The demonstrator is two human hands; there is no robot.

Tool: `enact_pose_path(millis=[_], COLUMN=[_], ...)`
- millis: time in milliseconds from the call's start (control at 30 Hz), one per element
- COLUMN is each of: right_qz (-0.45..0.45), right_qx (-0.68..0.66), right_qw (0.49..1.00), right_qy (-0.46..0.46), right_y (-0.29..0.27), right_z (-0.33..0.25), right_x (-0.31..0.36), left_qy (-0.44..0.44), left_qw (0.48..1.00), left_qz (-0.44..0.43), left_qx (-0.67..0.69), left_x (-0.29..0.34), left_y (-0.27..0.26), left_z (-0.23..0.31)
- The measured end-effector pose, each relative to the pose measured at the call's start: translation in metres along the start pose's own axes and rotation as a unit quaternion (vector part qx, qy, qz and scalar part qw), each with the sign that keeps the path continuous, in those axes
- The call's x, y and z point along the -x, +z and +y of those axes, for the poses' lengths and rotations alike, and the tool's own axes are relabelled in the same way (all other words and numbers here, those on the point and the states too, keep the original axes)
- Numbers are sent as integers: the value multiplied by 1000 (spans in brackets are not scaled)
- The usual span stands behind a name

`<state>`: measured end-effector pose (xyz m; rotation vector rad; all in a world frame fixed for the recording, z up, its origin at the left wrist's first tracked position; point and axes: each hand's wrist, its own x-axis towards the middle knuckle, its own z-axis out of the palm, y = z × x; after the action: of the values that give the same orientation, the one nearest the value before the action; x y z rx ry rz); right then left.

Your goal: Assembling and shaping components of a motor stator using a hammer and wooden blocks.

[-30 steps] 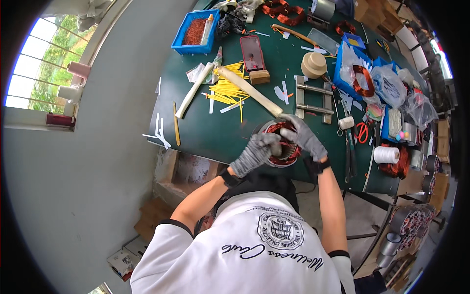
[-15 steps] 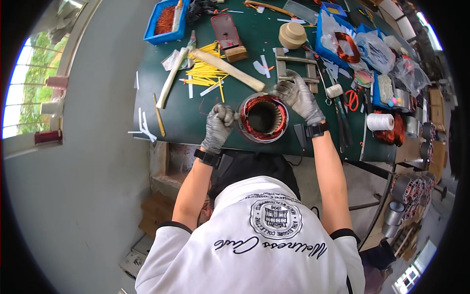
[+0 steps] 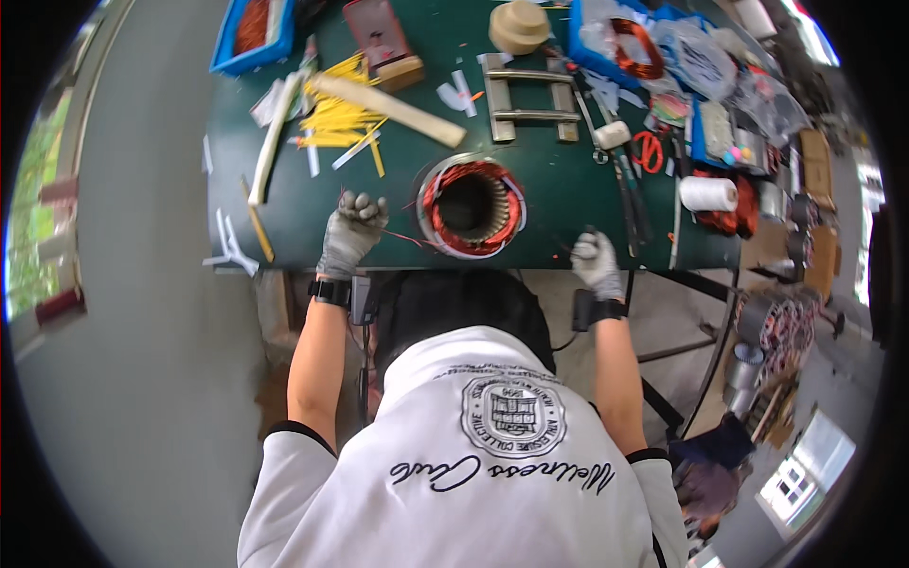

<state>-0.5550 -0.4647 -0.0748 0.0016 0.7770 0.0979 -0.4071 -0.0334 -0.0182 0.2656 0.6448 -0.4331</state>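
Note:
A motor stator [image 3: 438,210], a metal ring wound with red-brown copper wire, stands on the green bench near its front edge. Its hollow middle faces up. Left of it, my left hand [image 3: 355,227], in a grey-white glove, is closed with the fingers curled. A thin red wire lead [image 3: 405,238] runs from the stator's lower left into this hand. My right hand [image 3: 595,259], gloved too, is closed at the front edge, apart from the stator on its right. A small dark thing shows at its fingertips, too blurred to name.
Beyond the stator lie a pale rod [image 3: 388,107], yellow strips [image 3: 346,114] and a metal frame [image 3: 533,115]. To the right are red scissors [image 3: 648,151], dark-handled tools [image 3: 630,194] and a white thread spool [image 3: 708,194]. Blue bins [image 3: 587,38] stand at the back.
My right hand has left the stator's right side, come nearer the front edge and closed. My left hand has drawn away leftward, the red wire stretching between. The head view has shifted.

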Motion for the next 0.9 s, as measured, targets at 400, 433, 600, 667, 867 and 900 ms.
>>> enact_pose_path(millis=[400,433,600,667,867,900], right_qz=[169,195,17,56,-133,-132], right_qx=[901,916,884,849,784,785], right_qw=[57,67,284,477,551,551], right_qy=[-396,-344,-371,-221,-252,-253], right_y=[-2,11,50,100,215,222], right_z=[-159,-154,-174,-162,-100,-90], right_x=[-30,-32,-14,12,124,127], left_qy=[624,627,591,516,548,529], left_qw=[414,255,379,429,559,528], left_qz=[355,320,164,245,114,98], left_qx=[-559,-663,-693,-700,-612,-658], left_x=[148,153,78,34,7,10], left_y=[-18,17,58,34,18,22], left_z=[-24,-48,-144,-166,-151,-144])
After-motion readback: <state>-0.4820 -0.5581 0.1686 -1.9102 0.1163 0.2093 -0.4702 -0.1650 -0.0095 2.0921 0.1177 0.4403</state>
